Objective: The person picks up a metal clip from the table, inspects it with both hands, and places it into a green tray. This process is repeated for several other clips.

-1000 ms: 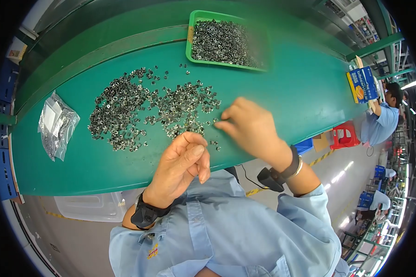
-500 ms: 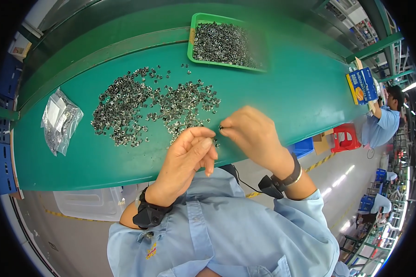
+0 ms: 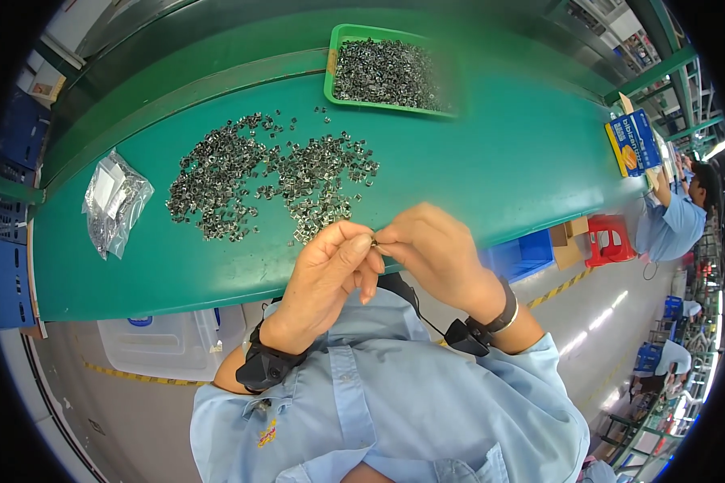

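Fingertip to fingertip, my two hands meet above the front part of the green table [image 3: 459, 193]. A tiny dark metal piece [image 3: 374, 242] shows between them, pinched by my right hand [image 3: 435, 249]. My left hand [image 3: 326, 274] has its thumb and forefinger pressed together at the same spot; whether it grips the piece too or another one is hidden. Just beyond my fingers lies a loose pile of small square metal parts [image 3: 318, 173]. A second, denser heap of parts [image 3: 213, 173] spreads to its left.
A green tray [image 3: 330, 80] full of similar parts stands at the back. A clear plastic bag [image 3: 117, 201] lies at left. A blue and yellow box [image 3: 632, 145] sits at the right end, near a person in blue [image 3: 673, 221]. Beyond the front edge are a red stool [image 3: 608, 241] and blue bin [image 3: 532, 253].
My right hand has come left and slightly down, bringing its small metal piece to my left fingertips. My left hand stays almost in place, thumb and forefinger still together.
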A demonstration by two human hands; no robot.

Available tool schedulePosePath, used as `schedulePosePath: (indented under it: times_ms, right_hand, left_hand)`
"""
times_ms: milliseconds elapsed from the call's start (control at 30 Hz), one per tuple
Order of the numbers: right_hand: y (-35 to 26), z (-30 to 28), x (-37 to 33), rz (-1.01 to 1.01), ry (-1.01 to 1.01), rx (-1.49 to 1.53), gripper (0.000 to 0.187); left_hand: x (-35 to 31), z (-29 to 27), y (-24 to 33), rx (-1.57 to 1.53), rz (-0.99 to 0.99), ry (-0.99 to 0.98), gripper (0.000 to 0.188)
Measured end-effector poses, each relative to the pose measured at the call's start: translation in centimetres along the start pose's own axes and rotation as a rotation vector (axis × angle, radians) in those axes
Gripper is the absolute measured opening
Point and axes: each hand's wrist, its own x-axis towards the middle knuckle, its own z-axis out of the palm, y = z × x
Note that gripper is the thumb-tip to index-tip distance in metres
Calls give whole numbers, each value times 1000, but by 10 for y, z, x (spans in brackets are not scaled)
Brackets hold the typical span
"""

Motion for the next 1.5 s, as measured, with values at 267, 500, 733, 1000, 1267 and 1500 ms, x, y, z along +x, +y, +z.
schedulePosePath:
  times_ms: [267, 500, 733, 1000, 1267, 1500]
  right_hand:
    - [-8, 5, -9, -10, 74, 50, 23]
    - [-12, 12, -14, -7, 136, 182, 21]
    - [0, 10, -16, 19, 82, 219, 21]
    - [-3, 12, -12, -18, 129, 282, 18]
    - [-4, 11, -9, -14, 59, 313, 18]
    - [0, 3, -1, -107, -62, 269, 14]
  left_hand:
    - [-5, -1, -6, 13, 85, -16, 15]
    - [-3, -3, -9, -63, 113, -128, 10]
    - [-3, -5, -2, 31, 32, -73, 9]
    - [-7, 2, 0, -81, 23, -74, 12]
    - [-6, -6, -6, -214, 6, -160, 13]
    - [-8, -6, 6, -77, -60, -143, 14]
